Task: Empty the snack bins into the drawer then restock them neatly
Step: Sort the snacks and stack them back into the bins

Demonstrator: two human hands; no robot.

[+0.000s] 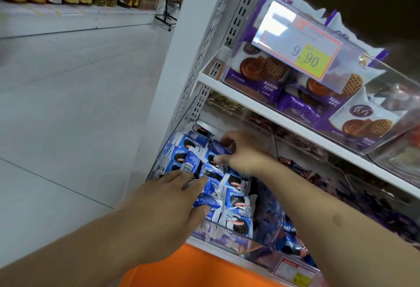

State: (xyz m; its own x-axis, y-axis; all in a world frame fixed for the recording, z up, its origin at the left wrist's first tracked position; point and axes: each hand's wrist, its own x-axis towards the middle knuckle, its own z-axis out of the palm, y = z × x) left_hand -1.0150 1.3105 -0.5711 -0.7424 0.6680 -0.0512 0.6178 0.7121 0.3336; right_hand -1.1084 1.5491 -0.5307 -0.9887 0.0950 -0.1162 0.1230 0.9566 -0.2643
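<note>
The left hand (168, 205), nearest the camera at 7 o'clock, lies flat with fingers extended, its fingertips resting on the blue snack packets (236, 198); it grips nothing. The packets fill the clear plastic bin (229, 239) at the left end of the lower shelf, just above an orange panel (204, 268). At 12 o'clock from the left hand, the right hand (245, 152) reaches into the same bin, thumb and fingers curled round one packet (218, 148) at the back of the pile. At 2 o'clock, the white upper shelf (295, 125) carries purple waffle packs (261, 70) behind a price tag (302, 48) reading 9.90.
</note>
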